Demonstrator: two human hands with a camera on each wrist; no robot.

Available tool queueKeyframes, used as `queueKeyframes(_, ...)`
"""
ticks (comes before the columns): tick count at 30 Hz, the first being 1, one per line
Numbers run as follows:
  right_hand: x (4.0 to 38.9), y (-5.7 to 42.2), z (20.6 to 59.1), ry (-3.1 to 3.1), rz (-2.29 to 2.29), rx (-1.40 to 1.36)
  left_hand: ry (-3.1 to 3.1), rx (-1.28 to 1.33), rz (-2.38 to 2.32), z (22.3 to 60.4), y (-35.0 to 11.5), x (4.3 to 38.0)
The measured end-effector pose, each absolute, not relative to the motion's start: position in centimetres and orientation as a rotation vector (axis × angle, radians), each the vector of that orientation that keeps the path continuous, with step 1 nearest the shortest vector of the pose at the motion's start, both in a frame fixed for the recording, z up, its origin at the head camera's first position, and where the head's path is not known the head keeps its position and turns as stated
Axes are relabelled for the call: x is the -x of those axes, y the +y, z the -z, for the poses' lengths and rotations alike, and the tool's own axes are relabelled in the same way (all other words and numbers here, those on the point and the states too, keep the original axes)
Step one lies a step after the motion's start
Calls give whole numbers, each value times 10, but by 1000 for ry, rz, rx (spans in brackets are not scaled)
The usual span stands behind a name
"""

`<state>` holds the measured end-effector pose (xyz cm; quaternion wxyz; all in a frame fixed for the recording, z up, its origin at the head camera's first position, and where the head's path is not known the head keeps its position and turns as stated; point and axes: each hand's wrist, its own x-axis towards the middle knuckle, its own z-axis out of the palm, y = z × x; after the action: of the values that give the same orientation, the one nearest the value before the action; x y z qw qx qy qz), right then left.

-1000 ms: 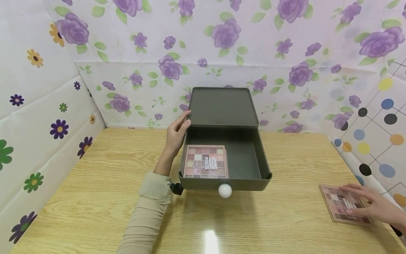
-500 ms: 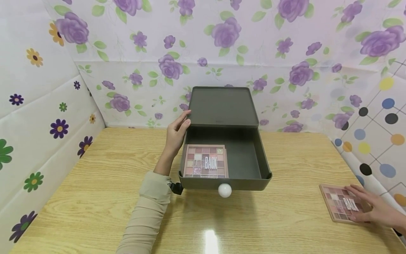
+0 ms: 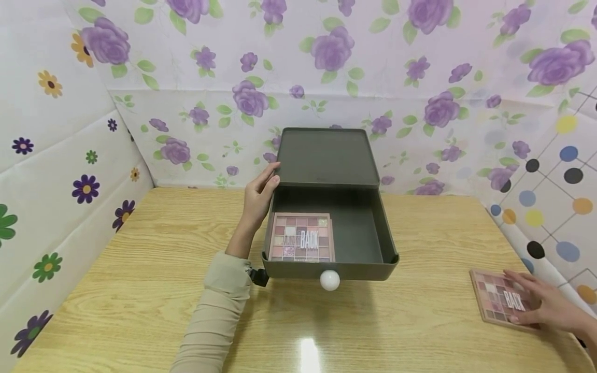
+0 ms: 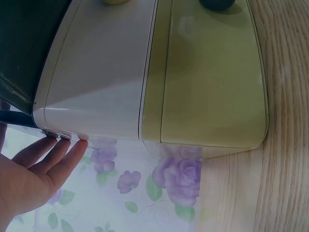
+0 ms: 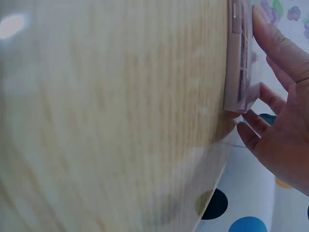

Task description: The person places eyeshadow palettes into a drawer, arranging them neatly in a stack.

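The person's left hand (image 3: 256, 202) is at about 9 o'clock on the dark grey box (image 3: 328, 155), fingers mostly straight, tips resting against its side. In the pulled-out drawer (image 3: 358, 235), 1 pink palette (image 3: 300, 238) lies towards 8 o'clock; a white knob (image 3: 329, 280) sits at 6 o'clock. Well apart, towards 4 o'clock, a 2nd palette (image 3: 496, 300) lies flat on the bench (image 3: 420, 248). At its 3 o'clock, the right hand (image 3: 550, 303) spreads half open over it, touching; whether it pinches, one cannot tell.
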<state>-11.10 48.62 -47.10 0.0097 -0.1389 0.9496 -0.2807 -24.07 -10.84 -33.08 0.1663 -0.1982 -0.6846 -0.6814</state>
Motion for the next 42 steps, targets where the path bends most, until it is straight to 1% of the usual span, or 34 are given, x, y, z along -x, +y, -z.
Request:
queueKeyframes(5, 110, 481, 467, 2969, 880, 413, -1928, 571, 1934, 346, -110, 255)
queueKeyframes(8, 109, 478, 464, 2991, 854, 351, -1927, 573, 1912, 353, -112, 261)
queueKeyframes(17, 113, 475, 444, 2885, 837, 61, -1974, 558, 1920, 330, -108, 239)
queueKeyframes(23, 114, 470, 436, 2825, 847, -108, -1976, 568, 1904, 329, -108, 238)
queueKeyframes(32, 113, 466, 433, 2726, 1035, -115, -1969, 579, 1903, 330, -109, 239)
queueKeyframes(42, 115, 460, 431, 2727, 1066, -121, -1982, 570, 1904, 329, -110, 238)
